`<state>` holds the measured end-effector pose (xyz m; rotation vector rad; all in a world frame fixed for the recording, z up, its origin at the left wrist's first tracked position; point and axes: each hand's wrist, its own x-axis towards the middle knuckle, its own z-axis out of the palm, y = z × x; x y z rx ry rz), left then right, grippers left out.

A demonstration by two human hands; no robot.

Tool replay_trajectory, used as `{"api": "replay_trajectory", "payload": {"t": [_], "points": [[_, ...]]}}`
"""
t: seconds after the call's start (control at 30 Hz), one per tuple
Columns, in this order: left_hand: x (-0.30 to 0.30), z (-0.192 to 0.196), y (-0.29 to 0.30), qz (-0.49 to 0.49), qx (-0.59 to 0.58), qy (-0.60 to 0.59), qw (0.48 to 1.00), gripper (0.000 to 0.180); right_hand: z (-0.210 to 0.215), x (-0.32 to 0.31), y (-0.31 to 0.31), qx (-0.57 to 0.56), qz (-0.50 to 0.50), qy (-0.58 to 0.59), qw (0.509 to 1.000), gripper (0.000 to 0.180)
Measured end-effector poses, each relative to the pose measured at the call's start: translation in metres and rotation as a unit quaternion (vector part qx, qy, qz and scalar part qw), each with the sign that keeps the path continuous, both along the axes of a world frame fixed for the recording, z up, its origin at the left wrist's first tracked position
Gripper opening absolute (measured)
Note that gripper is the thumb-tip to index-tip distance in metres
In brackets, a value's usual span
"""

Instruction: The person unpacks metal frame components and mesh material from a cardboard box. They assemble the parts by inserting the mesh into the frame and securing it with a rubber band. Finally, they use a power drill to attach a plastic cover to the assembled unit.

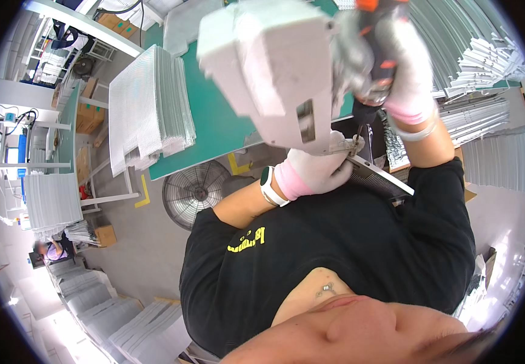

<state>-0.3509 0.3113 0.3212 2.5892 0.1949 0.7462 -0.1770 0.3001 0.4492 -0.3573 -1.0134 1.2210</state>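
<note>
My right hand point(409, 76), in a white glove with a pink cuff, grips a black and orange power drill point(373, 76) that points down. The drill's tip is just above the end of a perforated metal strip point(382, 177). At that end, my gloved left hand point(317, 171) is closed, with its fingers curled on the strip near the tip. A large white boxy housing point(268, 67) with a slot in its side stands close above my left hand and hides part of its fingers. It is blurred, and what supports it is hidden.
A green table point(214, 118) carries a stack of pale mesh panels point(147, 100) at the left. Thin metal strips point(490, 64) lie bundled at the far right. A round floor fan point(196, 193) stands below the table edge. Another person point(52, 250) is far off at the left.
</note>
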Motion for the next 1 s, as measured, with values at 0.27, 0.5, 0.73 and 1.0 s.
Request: {"api": "replay_trajectory", "payload": {"t": [0.27,0.5,0.73,1.0], "points": [[0.004,-0.004,-0.001,-0.01,0.023,-0.025,0.999,0.031,-0.038,-0.003,0.003,0.021,0.024,-0.016,0.999,0.066],[-0.003,-0.016,0.012,-0.038,0.063,0.025,0.997,0.03,-0.065,-0.01,0.011,0.001,-0.006,0.057,0.998,0.066],[-0.006,-0.024,0.011,-0.061,0.078,-0.048,0.994,0.032,-0.078,-0.005,0.024,0.033,0.099,0.114,0.988,0.066],[-0.003,-0.001,0.02,-0.014,0.003,-0.017,1.0,0.034,0.054,0.031,0.039,0.027,-0.17,-0.037,0.984,0.056]]}}
